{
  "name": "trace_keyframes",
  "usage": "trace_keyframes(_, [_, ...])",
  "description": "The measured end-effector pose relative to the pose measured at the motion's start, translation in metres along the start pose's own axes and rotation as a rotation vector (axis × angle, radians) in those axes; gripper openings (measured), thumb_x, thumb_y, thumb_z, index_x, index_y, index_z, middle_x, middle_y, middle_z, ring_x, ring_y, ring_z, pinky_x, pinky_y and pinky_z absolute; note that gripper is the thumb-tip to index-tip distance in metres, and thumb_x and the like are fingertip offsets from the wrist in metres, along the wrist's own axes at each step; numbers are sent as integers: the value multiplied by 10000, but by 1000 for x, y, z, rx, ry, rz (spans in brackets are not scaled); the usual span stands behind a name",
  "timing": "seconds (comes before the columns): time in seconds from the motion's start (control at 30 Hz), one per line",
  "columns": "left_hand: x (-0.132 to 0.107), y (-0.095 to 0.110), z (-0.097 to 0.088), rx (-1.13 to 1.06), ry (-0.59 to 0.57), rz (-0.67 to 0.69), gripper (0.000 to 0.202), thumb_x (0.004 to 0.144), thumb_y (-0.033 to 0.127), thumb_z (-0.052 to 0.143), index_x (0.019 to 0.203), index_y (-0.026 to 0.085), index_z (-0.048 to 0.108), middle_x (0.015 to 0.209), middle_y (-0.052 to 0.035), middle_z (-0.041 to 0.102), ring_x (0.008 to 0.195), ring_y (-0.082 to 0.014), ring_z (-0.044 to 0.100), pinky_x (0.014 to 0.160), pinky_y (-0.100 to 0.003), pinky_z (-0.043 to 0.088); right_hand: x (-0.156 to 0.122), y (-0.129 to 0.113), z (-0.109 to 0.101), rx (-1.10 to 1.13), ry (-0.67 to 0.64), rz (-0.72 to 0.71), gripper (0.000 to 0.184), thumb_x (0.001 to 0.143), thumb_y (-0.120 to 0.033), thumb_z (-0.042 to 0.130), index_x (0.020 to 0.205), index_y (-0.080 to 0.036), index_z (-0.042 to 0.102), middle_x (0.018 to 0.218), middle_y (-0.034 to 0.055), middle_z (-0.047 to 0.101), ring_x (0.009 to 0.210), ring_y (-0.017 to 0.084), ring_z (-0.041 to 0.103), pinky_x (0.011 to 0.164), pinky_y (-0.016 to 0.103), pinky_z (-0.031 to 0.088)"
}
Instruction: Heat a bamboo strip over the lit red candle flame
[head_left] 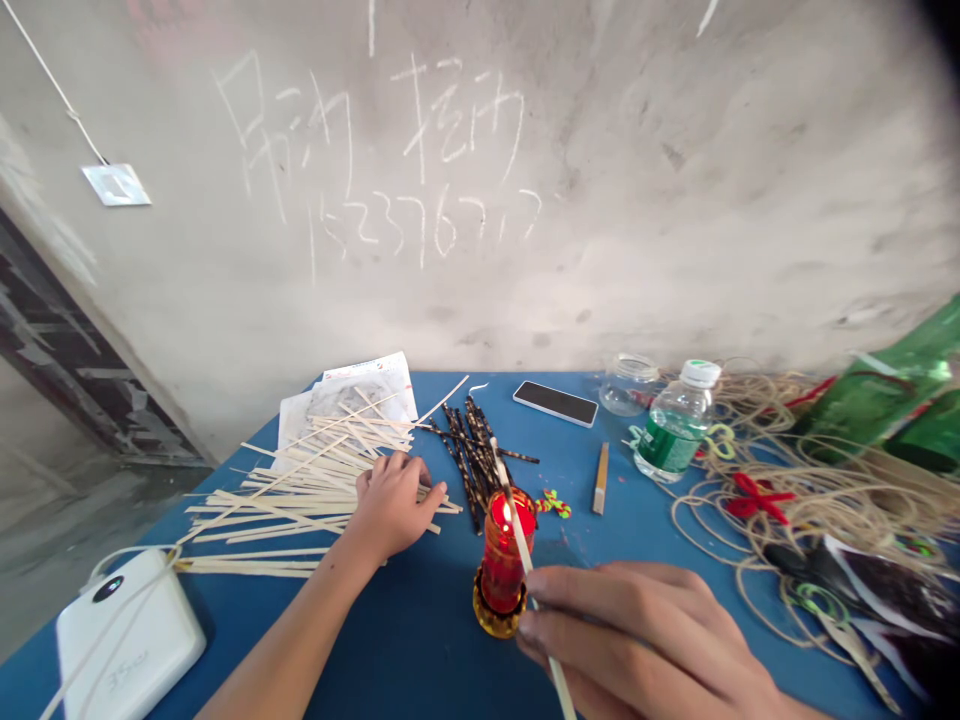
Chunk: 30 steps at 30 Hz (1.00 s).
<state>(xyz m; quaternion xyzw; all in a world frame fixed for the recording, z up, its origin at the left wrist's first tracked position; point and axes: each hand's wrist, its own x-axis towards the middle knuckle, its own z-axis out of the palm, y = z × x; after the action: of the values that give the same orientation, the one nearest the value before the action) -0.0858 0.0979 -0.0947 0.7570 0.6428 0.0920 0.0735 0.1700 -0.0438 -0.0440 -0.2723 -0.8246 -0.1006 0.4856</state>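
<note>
A pale stick [520,539], darkened near its tip, is slanting over a red cup [498,565] holding a flame [506,514]; the right hand [637,630] is clamping it. The left hand [396,502] is resting by loose sticks [300,505], its grip unclear.

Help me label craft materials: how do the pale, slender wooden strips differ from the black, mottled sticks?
Colour: the pale wooden strips are plain cream; the black, mottled sticks carry tan patches. Layout: the strips spread widely; the sticks lie in a narrower bunch. Both are long and thin.
</note>
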Motion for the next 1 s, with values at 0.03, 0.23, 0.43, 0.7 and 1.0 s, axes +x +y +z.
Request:
trace_keyframes(0.03, [0, 0, 0, 1, 0, 0, 218, 1088, 426, 580, 1061, 231, 673, 1320, -131, 675, 1321, -360, 578, 1146, -569, 401, -1, 0, 1, 3, 9, 12, 200, 1181, -190, 615, 1130, -196, 809, 1118, 6, 876, 917, 96, 846, 799, 233, 649])
trace_keyframes(0.23, [-1, -1, 2, 3, 0, 2, 232, 1083, 430, 567, 1070, 226, 677, 1314, -129, 672, 1318, -360, 579, 1145, -567, 404, -4, 1, 7, -8, 48, -3, 242, 1190, -176, 590, 1117, -203, 819, 1121, 4, 875, 901, 84, 841, 804, 233, 632])
trace_keyframes(0.43, [-1, -1, 1, 2, -3, -1, 235, 1083, 434, 569, 1070, 229, 684, 1317, -131, 671, 1322, -365, 575, 1142, -577, 406, -1, 9, 3, -44, 43, -69, 246, 1194, -203, 606, 1078, -203, 823, 1082, -3, 882, 863, 66, 838, 776, 216, 621])
trace_keyframes(0.7, [-1, 0, 1, -3, -3, 0, 223, 1089, 423, 585, 1078, 224, 686, 1307, -120, 675, 1311, -358, 576, 1139, -577, 408, 3, 8, 5, -45, 35, -66, 240, 1191, -187, 603, 1088, -196, 819, 1081, 2, 882, 861, 66, 840, 784, 203, 619])
trace_keyframes(1.0, [-1, -1, 2, -1, -3, -3, 217, 1091, 418, 596, 1082, 222, 689, 1305, -117, 677, 1308, -357, 581, 1140, -577, 410, 8, 8, 5, -17, 66, -37, 260, 1206, -216, 592, 1063, -180, 806, 1045, 11, 873, 922, 20, 824, 886, 128, 589])
